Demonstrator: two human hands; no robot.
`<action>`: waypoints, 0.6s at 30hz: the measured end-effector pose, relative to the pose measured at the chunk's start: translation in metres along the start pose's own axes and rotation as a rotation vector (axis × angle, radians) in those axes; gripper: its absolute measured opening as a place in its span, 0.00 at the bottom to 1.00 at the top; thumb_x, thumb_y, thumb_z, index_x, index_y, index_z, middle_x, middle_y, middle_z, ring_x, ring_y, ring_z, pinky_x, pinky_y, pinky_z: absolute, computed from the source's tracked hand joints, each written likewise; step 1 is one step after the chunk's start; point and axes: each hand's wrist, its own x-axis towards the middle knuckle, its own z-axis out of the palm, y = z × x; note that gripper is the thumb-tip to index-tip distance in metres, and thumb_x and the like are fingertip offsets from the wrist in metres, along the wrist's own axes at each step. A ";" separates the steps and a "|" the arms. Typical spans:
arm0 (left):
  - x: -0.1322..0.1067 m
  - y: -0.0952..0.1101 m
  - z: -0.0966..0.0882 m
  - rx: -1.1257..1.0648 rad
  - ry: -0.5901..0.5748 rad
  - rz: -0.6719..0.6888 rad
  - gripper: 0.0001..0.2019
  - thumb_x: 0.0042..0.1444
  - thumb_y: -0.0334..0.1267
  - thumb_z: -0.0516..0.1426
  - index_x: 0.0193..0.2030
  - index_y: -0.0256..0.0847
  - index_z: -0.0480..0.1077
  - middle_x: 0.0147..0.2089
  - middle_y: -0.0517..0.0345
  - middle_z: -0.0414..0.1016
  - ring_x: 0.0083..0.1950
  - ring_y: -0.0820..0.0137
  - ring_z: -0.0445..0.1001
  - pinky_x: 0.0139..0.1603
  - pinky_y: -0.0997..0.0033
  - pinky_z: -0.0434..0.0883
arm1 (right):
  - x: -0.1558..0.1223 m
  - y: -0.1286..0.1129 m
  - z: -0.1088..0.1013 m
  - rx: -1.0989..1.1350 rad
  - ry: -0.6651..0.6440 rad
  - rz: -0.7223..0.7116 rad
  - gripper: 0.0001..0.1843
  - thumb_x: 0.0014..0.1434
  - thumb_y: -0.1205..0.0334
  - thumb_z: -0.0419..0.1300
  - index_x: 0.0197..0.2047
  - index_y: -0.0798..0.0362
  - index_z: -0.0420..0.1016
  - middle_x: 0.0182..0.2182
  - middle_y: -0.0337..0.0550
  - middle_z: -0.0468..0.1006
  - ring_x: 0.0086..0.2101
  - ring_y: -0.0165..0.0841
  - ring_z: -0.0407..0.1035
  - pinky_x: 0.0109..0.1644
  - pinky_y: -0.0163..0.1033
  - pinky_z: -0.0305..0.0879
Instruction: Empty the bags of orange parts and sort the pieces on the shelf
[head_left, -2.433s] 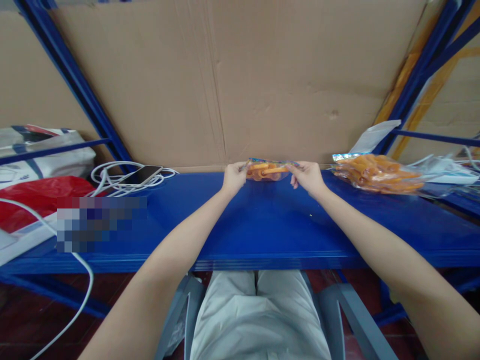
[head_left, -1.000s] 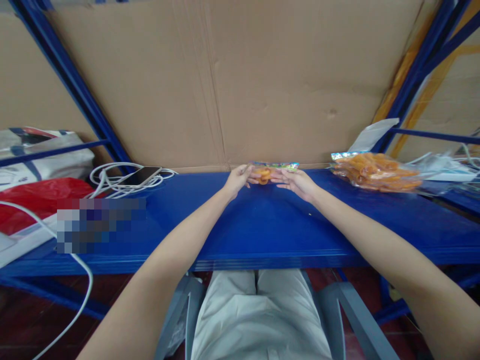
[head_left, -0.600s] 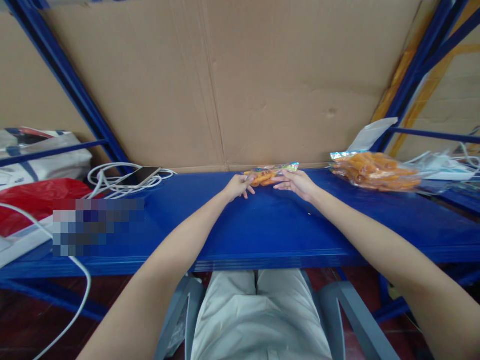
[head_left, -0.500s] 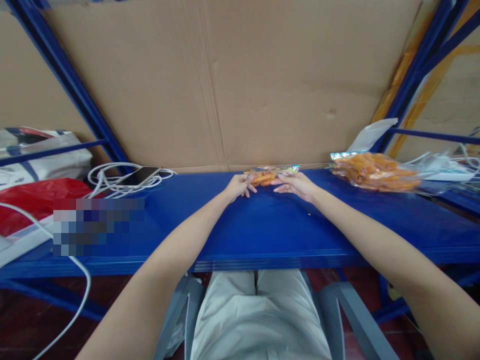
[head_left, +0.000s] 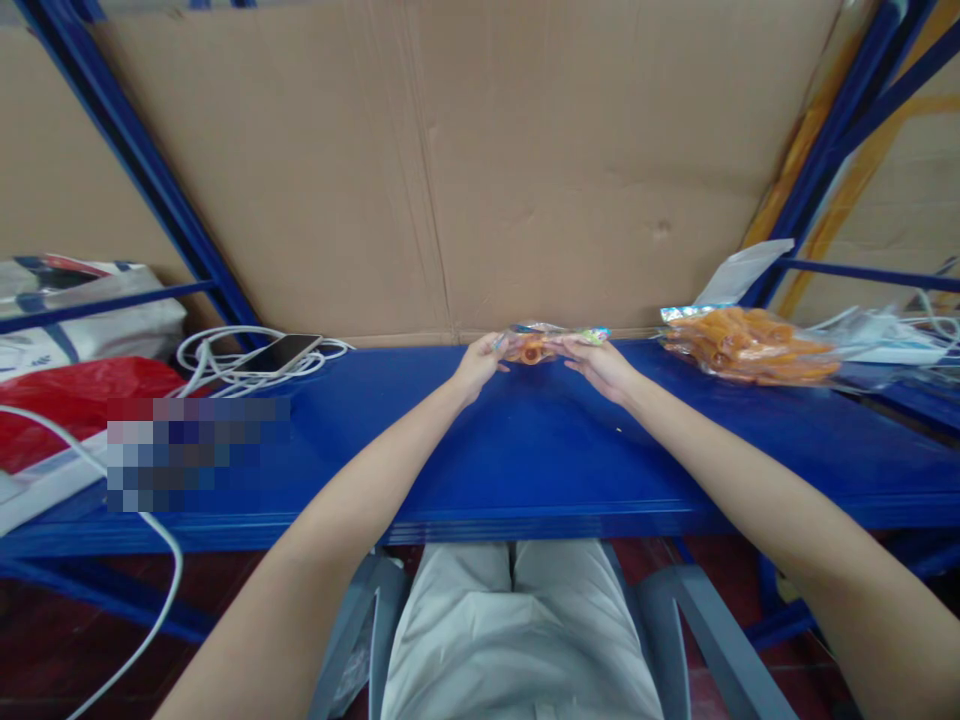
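A clear plastic bag (head_left: 531,347) with orange, tube-like pieces in it is between my two hands, near the back edge of the blue table (head_left: 540,450). My left hand (head_left: 480,367) grips the bag's left end, fingers closed on the film. At the other end, my right hand (head_left: 598,364) holds the bag with the thumb on top and the fingers underneath. One round, hollow end of an orange piece faces me. A bigger clear bag of the same orange pieces (head_left: 750,345) lies to the right, apart from my hands.
On the left are a phone (head_left: 281,354), a coiled white cable (head_left: 196,352), a red bag (head_left: 90,400) and a white bag (head_left: 112,310). A cardboard panel (head_left: 465,170) stands behind the table. Blue frame posts (head_left: 142,170) rise at both sides.
Both hands have raised the bag slightly and tilted it, so a round tube end now faces me. My right hand's spread fingers have moved in under the bag.
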 end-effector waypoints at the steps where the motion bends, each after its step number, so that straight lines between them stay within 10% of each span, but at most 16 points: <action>1: 0.000 -0.001 0.000 0.019 -0.012 -0.017 0.08 0.63 0.39 0.62 0.46 0.39 0.77 0.51 0.45 0.83 0.50 0.64 0.82 0.34 0.78 0.71 | 0.001 0.000 -0.001 0.001 0.002 0.017 0.05 0.64 0.64 0.61 0.39 0.50 0.79 0.54 0.48 0.82 0.59 0.38 0.72 0.68 0.53 0.56; 10: -0.006 -0.002 0.003 0.319 -0.075 -0.241 0.21 0.72 0.43 0.51 0.69 0.44 0.67 0.38 0.50 0.85 0.25 0.73 0.79 0.22 0.80 0.62 | -0.001 -0.002 -0.002 0.032 -0.062 0.093 0.11 0.71 0.60 0.55 0.47 0.51 0.78 0.46 0.50 0.85 0.37 0.34 0.82 0.49 0.41 0.75; 18: -0.002 -0.003 0.003 0.168 0.016 -0.133 0.11 0.70 0.38 0.55 0.43 0.34 0.77 0.41 0.46 0.85 0.27 0.75 0.78 0.22 0.82 0.63 | -0.002 0.000 -0.003 0.012 -0.062 0.097 0.06 0.62 0.58 0.67 0.40 0.51 0.80 0.44 0.49 0.86 0.40 0.36 0.81 0.50 0.44 0.75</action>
